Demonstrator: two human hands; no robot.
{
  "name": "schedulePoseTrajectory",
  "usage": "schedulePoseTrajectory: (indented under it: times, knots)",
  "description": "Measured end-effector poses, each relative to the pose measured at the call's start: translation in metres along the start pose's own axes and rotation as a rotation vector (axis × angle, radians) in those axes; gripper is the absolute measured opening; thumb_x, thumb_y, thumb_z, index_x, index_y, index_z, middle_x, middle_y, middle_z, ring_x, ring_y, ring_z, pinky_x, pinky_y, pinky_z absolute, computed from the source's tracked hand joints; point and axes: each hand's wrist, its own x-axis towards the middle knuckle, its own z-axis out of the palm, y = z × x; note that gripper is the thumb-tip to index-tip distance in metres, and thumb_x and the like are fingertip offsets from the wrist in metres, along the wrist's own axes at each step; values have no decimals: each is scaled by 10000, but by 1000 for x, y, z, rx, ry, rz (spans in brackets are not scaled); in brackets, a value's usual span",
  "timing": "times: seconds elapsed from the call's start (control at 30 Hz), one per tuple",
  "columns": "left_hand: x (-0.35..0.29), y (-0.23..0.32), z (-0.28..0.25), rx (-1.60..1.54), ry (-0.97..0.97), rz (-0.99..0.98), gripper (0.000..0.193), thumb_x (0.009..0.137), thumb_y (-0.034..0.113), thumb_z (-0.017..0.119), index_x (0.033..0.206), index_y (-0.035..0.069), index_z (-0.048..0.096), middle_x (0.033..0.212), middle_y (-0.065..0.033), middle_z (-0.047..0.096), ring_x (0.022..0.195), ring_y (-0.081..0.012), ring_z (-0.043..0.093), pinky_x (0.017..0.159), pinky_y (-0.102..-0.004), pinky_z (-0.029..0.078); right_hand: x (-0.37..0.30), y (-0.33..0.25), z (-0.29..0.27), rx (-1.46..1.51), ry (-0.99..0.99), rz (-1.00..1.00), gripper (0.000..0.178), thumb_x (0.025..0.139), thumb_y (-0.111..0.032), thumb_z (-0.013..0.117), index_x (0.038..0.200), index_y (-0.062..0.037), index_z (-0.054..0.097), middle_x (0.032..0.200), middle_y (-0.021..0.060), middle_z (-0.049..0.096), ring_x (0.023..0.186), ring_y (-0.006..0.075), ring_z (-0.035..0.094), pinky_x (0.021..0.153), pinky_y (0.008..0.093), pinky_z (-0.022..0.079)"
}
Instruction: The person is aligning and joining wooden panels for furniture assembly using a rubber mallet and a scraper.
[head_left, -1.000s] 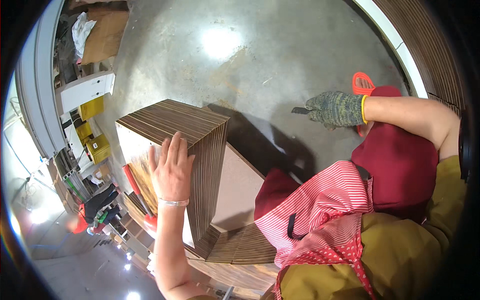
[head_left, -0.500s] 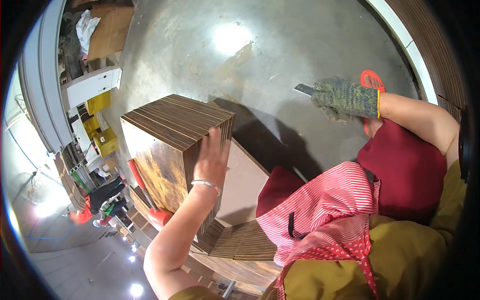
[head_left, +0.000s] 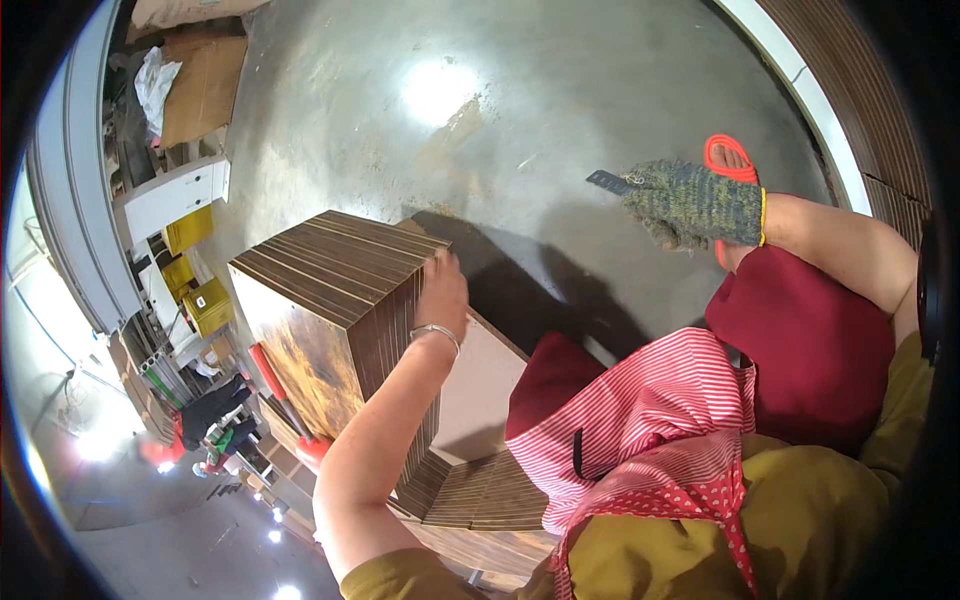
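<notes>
A block of dark wood-grain boards (head_left: 340, 262), stacked face to face with pale edge lines, stands left of centre. My bare left hand (head_left: 442, 298), with a bracelet at the wrist, lies against its right side, fingers bent over the upper edge. In a dark green knitted glove, my right hand (head_left: 690, 203) is closed around a short tool with a flat dark blade (head_left: 607, 182), whose tip points left over the floor. The handle is hidden inside the glove. This hand is held well apart from the boards, above a foot in an orange-red sandal (head_left: 730, 155).
A red-handled tool (head_left: 270, 372) leans beside the boards. More grooved boards (head_left: 480, 495) lie near my apron. At the far left are cardboard (head_left: 203, 90), a white drawer unit (head_left: 175, 195) and yellow bins (head_left: 208, 307). Another person (head_left: 205, 415) works farther off.
My left hand's fingers, earlier stretched and blurred along the board edge, are now bent over it. The blade in my right hand has turned and looks darker. The view has shifted slightly.
</notes>
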Motion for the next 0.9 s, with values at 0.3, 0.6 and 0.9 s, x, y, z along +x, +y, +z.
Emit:
schedulePoseTrajectory:
  times: [0.3,0.6,0.9]
  knots:
    - [62,-47,-24,-454,-105,-419,289,877,214,481,1084,73,624,1157,-99,596,1072,-266,557,854,-398,432,-8,-14,-7,47,-100,127,290,881,-382,521,874,-92,519,597,-11,499,480,72,471,398,211,334]
    - [67,-38,-23,-460,-92,-429,243,864,193,489,982,106,682,1024,-104,658,1004,-281,602,809,-408,467,-7,-12,-4,15,-81,154,318,889,-407,492,864,-91,519,573,6,504,459,88,473,400,224,346]
    - [-91,-74,-78,-883,1023,-575,301,821,69,542,1117,31,583,1165,-115,588,1073,-274,551,932,-368,420,34,13,26,151,52,131,220,885,-289,505,858,-71,522,572,94,559,385,196,502,347,280,383]
